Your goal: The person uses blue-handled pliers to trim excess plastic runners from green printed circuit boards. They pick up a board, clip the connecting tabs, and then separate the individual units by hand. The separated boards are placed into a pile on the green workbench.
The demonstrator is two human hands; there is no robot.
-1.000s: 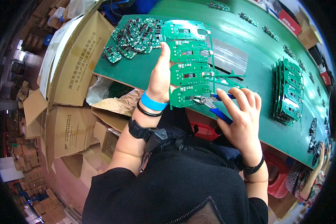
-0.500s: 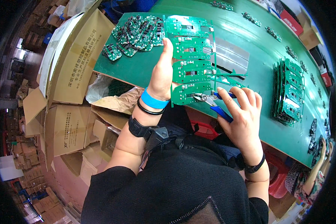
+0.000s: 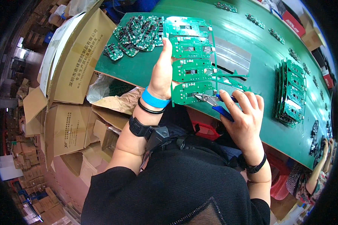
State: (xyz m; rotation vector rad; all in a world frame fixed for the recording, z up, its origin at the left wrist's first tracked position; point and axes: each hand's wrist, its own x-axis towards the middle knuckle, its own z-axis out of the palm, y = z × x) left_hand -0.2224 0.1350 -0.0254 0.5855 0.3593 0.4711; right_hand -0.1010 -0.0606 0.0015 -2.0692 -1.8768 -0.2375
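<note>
A green circuit board panel (image 3: 192, 69) of several joined boards hangs over the table's near edge. My left hand (image 3: 163, 73) is closed on its left side, thumb up along the edge and the other fingers hidden beneath. Blue-handled cutting pliers (image 3: 223, 110) are gripped in my right hand (image 3: 244, 114). Their metal jaws lie over the nearest board of the panel, by its right side; whether they touch it I cannot tell.
Loose small circuit boards (image 3: 139, 33) are heaped at the table's far left. A stack of board panels (image 3: 290, 92) stands to the right. Grey strips (image 3: 231, 56) lie behind my panel. Cardboard boxes (image 3: 73, 71) crowd the left. A co-worker's hands (image 3: 326, 148) show at far right.
The pliers and my right hand have shifted very slightly over the nearest board. The panel has tilted a little in my left hand. The co-worker's hands have moved slightly.
</note>
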